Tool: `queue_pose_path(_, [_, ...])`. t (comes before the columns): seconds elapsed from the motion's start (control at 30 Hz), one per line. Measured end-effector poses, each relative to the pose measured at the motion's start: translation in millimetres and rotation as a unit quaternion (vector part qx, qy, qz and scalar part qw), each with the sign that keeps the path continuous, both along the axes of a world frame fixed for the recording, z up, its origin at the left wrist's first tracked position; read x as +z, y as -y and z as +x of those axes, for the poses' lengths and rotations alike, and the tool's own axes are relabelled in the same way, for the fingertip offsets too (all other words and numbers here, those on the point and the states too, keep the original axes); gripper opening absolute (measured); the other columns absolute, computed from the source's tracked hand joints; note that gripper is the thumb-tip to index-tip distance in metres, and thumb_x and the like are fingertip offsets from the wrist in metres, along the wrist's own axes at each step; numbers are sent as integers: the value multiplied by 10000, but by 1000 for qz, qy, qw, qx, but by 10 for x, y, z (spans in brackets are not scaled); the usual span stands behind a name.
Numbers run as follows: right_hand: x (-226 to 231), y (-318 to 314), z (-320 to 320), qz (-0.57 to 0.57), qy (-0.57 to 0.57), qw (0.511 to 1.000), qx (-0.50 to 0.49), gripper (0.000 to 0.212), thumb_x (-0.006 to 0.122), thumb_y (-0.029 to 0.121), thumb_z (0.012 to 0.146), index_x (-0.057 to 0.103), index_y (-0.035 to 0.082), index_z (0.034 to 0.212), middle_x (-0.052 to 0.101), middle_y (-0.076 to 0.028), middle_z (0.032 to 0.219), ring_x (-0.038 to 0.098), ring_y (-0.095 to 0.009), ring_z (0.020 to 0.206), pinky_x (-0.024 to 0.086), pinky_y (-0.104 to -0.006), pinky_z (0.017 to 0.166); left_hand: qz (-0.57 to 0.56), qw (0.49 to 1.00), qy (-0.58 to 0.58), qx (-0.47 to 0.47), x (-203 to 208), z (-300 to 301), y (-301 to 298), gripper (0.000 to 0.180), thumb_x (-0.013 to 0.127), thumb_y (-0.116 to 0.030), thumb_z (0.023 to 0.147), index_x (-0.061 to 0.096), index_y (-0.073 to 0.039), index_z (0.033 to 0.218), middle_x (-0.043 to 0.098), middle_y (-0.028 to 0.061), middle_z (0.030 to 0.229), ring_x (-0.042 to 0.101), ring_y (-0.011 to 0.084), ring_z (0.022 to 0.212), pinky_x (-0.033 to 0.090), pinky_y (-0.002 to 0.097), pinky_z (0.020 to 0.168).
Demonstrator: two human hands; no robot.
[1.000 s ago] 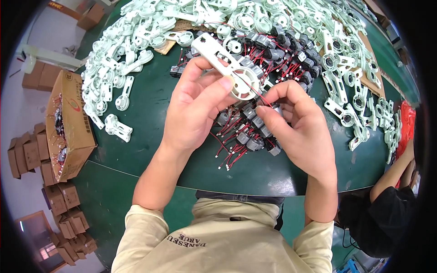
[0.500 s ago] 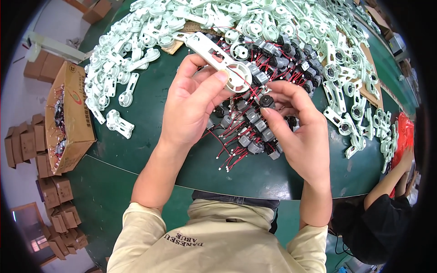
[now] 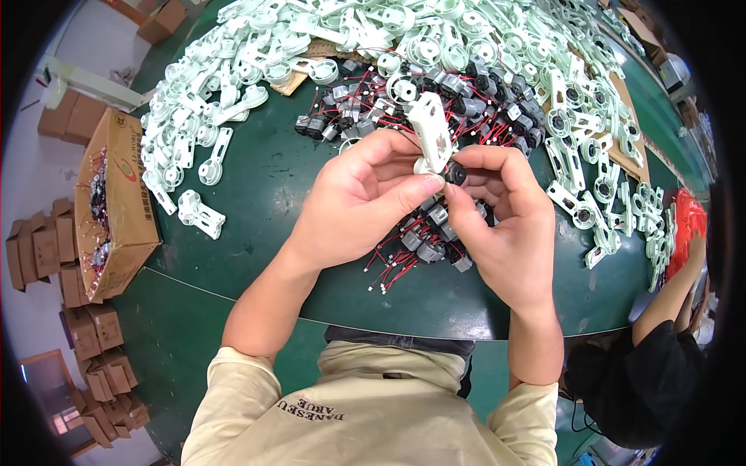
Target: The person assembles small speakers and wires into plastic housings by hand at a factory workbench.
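In my left hand [image 3: 353,202] is a pale plastic housing [image 3: 430,130], tilted so its handle end points up and its round end sits low between my fingers. My right hand [image 3: 505,217] pinches a small motor [image 3: 455,172] with a dark round end, right against the round end of the housing. The fingers of both hands nearly meet there, and the contact between the two parts is partly hidden. Behind and below my hands lies a heap of grey motors [image 3: 427,242] with red and black wires.
Many pale green housings [image 3: 482,35] are piled along the far side of the green table [image 3: 249,268]. One loose housing [image 3: 200,214] lies at left, near a cardboard box [image 3: 124,202] holding wired motors. At right, another person's arm [image 3: 672,295] reaches to a red bag [image 3: 688,233].
My left hand has turned the housing from lying slanted to nearly upright and moved it right, up to the motor. My right hand has stayed almost in place, holding the motor.
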State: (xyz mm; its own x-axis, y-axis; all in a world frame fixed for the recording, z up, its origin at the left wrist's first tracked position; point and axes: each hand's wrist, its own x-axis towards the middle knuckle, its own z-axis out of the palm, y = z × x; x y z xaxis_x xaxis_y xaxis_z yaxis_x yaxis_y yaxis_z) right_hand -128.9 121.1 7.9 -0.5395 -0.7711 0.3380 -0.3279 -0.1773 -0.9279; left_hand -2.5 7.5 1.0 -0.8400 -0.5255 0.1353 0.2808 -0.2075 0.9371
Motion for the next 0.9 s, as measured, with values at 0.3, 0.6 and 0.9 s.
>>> queue_pose_path(0.3, [38,-17,-7,69,-24,997,21,240,675,-63,796,611,0,1019,626,-74,883,624,-109,766,509,-241,660,-14,1000,13,2,-17,23,-22,381,572,29,911,486,57,1281,593,114,1188,575,180,1108,469,329,965])
queue_pose_path(0.6, [73,-8,-38,36,-49,998,25,193,600,-39,853,623,1,1040,618,-87,905,592,-135,716,473,-252,626,17,1000,-17,7,-49,28,30,348,614,20,880,516,0,1214,573,88,1171,561,159,1078,453,313,955])
queue_pose_path(0.9, [2,-1,5,31,-30,998,34,266,661,-26,818,603,12,1075,608,-48,867,549,-86,675,446,-226,594,69,996,33,-50,-33,43,58,313,593,-58,923,506,-2,1219,582,96,1170,583,186,1064,504,363,926])
